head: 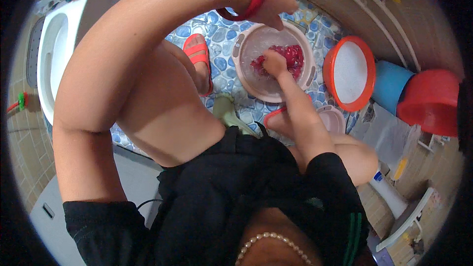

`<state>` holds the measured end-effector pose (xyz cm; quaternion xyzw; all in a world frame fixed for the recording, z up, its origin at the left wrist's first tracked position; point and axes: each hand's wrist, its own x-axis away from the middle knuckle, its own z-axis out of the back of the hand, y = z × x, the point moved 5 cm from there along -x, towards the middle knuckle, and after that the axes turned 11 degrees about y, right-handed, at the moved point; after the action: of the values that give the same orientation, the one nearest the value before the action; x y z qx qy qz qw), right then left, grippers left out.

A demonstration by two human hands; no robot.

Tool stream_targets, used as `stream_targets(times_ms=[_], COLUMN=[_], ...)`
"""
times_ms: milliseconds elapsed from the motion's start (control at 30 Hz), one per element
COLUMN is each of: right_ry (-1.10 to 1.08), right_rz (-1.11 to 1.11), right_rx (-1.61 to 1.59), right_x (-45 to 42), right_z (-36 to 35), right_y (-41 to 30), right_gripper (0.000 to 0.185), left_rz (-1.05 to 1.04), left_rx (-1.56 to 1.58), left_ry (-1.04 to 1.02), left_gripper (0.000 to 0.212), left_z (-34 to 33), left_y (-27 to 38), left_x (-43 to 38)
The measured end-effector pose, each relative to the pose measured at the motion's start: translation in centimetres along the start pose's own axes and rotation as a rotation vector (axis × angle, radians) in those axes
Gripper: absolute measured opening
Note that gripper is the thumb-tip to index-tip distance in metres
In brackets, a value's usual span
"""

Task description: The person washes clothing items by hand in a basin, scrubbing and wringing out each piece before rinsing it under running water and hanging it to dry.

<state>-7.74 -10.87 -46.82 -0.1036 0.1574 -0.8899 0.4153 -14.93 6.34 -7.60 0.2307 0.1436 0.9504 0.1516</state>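
Observation:
A wide pale pink plastic basin [245,77] holds water and a wet dark red cloth [294,56]. My right hand [275,63] is in the basin, its fingers closed around part of the cloth at the water's surface. My left hand [275,3], with a red band at the wrist, is raised over the basin's far rim. Its fingers are bent and partly turned away, so whether it holds anything cannot be told.
Right of the basin stands an orange-red basin [328,77] with whitish contents, beside a blue bucket [390,83] and a red tub [430,96]. A small pink basin [342,118] is near my right leg. A white washbasin [44,70] is at left; hoses [388,18] run along the wall.

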Motion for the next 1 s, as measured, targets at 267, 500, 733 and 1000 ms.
stream_targets(times_ms=[267, 500, 733, 1000], right_ry=[0.009, 0.14, 0.219, 0.268], right_rz=[-0.827, -0.686, -0.481, -0.597], right_rx=[-1.275, -1.596, -1.55, -1.5], right_x=[1.9, 4.7, 4.5, 5.6], right_z=[6.8, 11.0, 17.6, 16.5], right_y=[0.1, 0.6, -4.5, -3.6], right_gripper=[0.026, 0.029, 0.025, 0.018], left_rz=[0.138, 0.163, 0.569, 0.57], left_rx=[-0.099, 0.02, 1.664, 1.465], left_ry=[0.161, 0.137, 1.094, 0.989], left_gripper=[0.039, 0.042, 0.064, 0.047], left_z=[-8.7, -16.5, -22.6, -25.6], left_y=[-2.1, -4.7, -1.2, 1.7], left_x=[-4.5, -10.7, -13.3, -13.1])
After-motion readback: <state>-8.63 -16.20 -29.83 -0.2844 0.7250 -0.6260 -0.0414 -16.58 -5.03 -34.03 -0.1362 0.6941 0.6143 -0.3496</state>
